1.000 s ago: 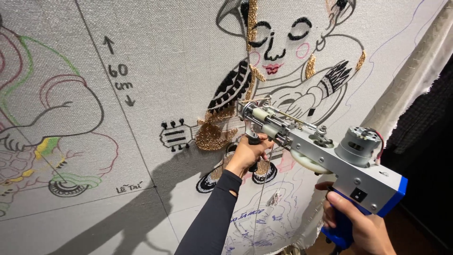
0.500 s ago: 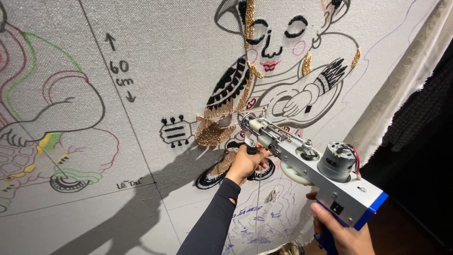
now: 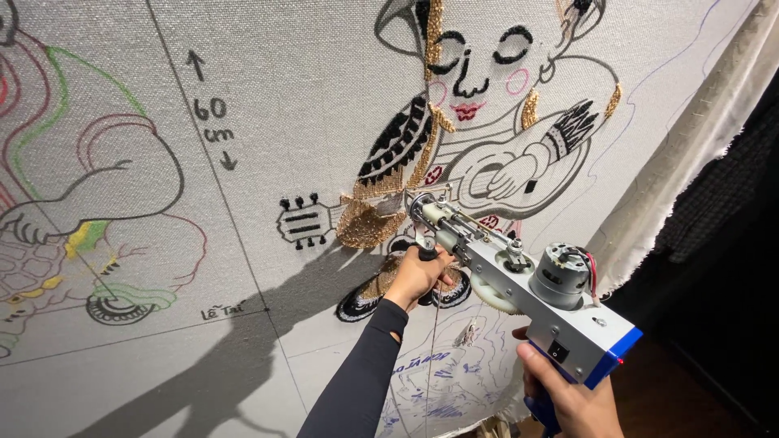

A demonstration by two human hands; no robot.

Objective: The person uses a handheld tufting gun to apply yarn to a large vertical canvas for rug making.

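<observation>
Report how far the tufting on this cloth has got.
Done: gold and black patches on the guitar figure. In hand: the tufting gun, gripped by left hand and right hand, its tip at the gold patch. Left: the figure's outlined areas and the left-side drawing.

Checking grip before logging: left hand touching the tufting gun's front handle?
Touching. The head view shows the left hand with fingers wrapped around the black front handle of the tufting gun, no gap visible.

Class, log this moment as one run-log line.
left hand: grips front handle | right hand: holds rear grip | tufting gun: tip at gold patch | cloth: upright
</observation>
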